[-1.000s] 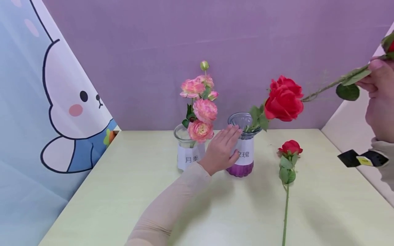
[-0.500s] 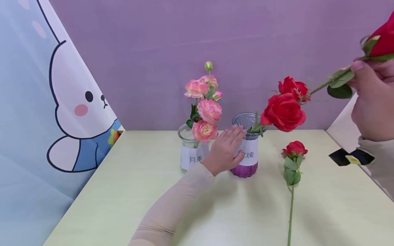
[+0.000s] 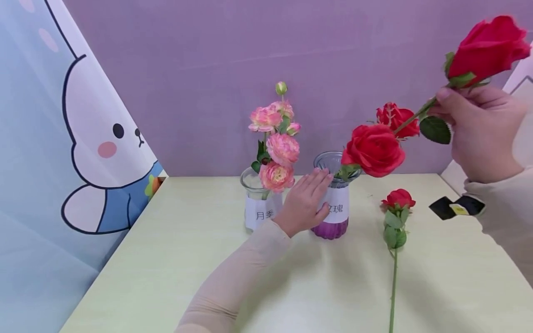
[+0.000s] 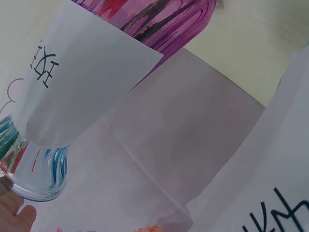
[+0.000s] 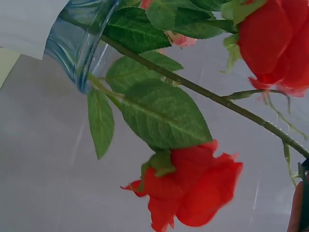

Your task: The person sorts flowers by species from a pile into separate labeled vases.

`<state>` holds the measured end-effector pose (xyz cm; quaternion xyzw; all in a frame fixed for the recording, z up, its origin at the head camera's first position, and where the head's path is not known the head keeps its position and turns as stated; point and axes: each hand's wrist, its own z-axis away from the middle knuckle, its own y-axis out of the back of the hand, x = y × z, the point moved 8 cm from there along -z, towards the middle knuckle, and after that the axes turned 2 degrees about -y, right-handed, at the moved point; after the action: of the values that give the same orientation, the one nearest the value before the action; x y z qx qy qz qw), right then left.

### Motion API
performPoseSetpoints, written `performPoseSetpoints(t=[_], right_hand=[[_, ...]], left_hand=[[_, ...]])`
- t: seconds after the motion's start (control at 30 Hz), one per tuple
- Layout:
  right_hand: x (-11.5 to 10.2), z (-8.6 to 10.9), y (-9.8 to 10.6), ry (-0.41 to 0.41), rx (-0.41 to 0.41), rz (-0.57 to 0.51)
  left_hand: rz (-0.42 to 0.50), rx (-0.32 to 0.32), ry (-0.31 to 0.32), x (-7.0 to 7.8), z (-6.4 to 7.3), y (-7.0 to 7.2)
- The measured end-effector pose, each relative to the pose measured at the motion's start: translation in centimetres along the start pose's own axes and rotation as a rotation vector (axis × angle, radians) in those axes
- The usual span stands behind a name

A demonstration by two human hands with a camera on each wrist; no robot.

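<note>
My right hand (image 3: 483, 129) pinches the stem of a red rose (image 3: 489, 48) just below its bloom. That stem slants down to the left, behind other blooms, and in the right wrist view its lower part reaches the vase's mouth. The purple-bottomed glass vase (image 3: 330, 230) carries a white paper label and has two red roses (image 3: 374, 150) leaning out to the right. My left hand (image 3: 306, 201) lies with straight fingers against the vase's left side, near the rim. In the left wrist view, fingertips (image 4: 14, 210) show at the vase's rim.
A clear labelled vase (image 3: 253, 210) with pink flowers (image 3: 283, 150) stands just left, partly behind my left forearm. Another red rose (image 3: 398, 199) lies on the table (image 3: 166, 259), stem toward me. A purple backdrop (image 3: 208, 92) rises behind; a cartoon cloth (image 3: 33, 185) hangs at left.
My right hand has moved left and slightly down, bringing the held rose's bloom fully into view. The roses in the vase have shifted a little. My left hand stays on the vase.
</note>
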<state>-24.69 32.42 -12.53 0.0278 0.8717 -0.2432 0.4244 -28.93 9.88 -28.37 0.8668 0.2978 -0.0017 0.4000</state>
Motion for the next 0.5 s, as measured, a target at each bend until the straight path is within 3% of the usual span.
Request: performPoseSetpoints(t=[0.5], right_hand=[[2.4,1.0,-2.1,-0.026,-0.101,0.155]], left_hand=[[0.037,-0.035,0.026,-0.1,0.0,-0.1]])
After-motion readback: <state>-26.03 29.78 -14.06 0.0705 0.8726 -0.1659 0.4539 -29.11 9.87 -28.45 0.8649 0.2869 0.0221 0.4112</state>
